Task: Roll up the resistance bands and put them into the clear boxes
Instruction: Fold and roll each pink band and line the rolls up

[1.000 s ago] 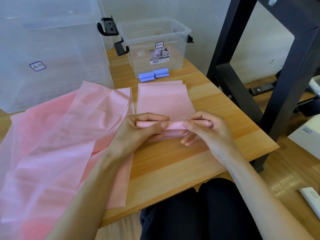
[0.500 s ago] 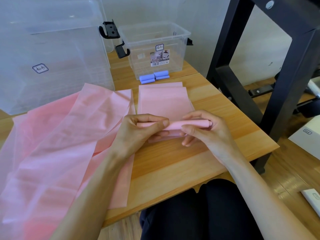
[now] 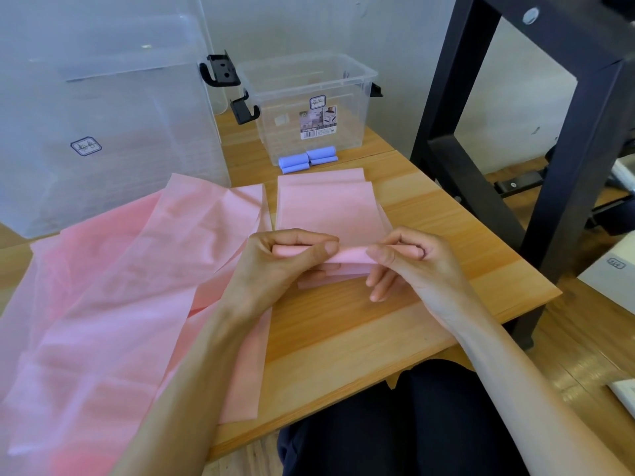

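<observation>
We are seeing the counter carrying a large clear box at ten o'clock, loose pink bands at eight, a small clear box at twelve, while our left hand and right hand are both pinching the rolled pink band at centre.

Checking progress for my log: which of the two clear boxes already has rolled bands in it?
The small clear box at the back, carrying the printed label: blue rolls lie at its bottom. In the large clear box on the left, none are visible.

Wooden table: pink bands, clear boxes
</observation>
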Tool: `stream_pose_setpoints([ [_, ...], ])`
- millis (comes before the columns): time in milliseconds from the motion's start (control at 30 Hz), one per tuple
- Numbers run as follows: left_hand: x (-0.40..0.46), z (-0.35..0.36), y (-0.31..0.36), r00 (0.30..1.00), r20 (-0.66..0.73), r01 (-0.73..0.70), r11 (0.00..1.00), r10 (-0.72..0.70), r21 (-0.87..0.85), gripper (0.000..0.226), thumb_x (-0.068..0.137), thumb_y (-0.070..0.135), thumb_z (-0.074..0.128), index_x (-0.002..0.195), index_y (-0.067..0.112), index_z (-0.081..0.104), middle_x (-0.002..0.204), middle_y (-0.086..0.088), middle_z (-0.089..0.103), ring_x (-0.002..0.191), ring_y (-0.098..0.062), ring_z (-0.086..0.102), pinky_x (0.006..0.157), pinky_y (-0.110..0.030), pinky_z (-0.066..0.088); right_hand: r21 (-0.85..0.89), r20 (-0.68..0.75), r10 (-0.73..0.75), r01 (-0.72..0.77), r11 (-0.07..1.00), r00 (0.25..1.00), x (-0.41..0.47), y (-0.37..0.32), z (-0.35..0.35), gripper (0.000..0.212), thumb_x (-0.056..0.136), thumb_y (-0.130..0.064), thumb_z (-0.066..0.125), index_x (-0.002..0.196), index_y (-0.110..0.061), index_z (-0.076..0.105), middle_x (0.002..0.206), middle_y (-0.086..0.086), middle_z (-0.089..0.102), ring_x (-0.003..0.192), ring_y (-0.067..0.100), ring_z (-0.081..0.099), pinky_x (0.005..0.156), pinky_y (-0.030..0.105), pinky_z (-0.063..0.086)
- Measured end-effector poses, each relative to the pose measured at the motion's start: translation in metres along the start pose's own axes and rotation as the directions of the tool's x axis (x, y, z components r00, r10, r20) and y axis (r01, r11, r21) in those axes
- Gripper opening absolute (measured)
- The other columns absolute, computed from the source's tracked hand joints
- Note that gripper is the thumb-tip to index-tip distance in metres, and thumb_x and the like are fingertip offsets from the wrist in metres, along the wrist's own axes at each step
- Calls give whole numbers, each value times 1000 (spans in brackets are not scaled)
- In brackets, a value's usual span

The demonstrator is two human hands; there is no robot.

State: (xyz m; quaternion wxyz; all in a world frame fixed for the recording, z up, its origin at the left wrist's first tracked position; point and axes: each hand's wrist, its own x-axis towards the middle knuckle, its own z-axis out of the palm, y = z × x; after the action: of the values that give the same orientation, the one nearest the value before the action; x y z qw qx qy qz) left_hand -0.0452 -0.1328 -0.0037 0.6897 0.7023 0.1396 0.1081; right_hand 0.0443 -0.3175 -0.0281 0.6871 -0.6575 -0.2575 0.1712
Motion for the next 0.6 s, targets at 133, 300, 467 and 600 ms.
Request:
stream_pose_setpoints([
  [133, 1, -1, -1, 999, -44, 15, 1000, -16, -26, 29, 70, 29, 77, 88, 7, 79, 82, -15, 76, 71, -20, 69, 71, -30, 60, 12, 19, -7, 7, 1000, 1000, 1, -1, 1, 28, 78, -21, 73, 103, -10, 70, 78, 15, 74, 58, 27, 70, 57, 34, 60],
  [300, 1, -1, 1, 1000, -6, 14, 1000, -14, 7, 27, 64, 33, 80, 87, 19, 81, 95, -6, 77, 85, -19, 71, 86, -36, 57, 28, -4, 5, -5, 1000, 1000, 1, 0, 0, 29, 83, -26, 67, 99, -2, 70, 71, 17, 71, 51, 28, 66, 49, 32, 56],
  [467, 0, -1, 0, 1000, -13, 10, 1000, -9, 9, 20, 69, 29, 78, 85, 18, 81, 92, -6, 77, 80, -19, 70, 81, -33, 60, 45, 19, -22, 21, 999, 1000, 0, -1, 0, 29, 80, -22, 70, 106, -9, 66, 75, 17, 72, 54, 29, 67, 52, 34, 57],
  [600, -1, -2, 1, 1000, 10, 17, 999, -17, 38, 26, 66, 30, 81, 89, 21, 81, 92, -6, 77, 84, -19, 71, 86, -35, 58, 25, 12, -13, 12, 1000, 1000, 0, 1, -1, 23, 84, -23, 69, 98, -5, 65, 68, 17, 69, 49, 30, 65, 48, 32, 54],
])
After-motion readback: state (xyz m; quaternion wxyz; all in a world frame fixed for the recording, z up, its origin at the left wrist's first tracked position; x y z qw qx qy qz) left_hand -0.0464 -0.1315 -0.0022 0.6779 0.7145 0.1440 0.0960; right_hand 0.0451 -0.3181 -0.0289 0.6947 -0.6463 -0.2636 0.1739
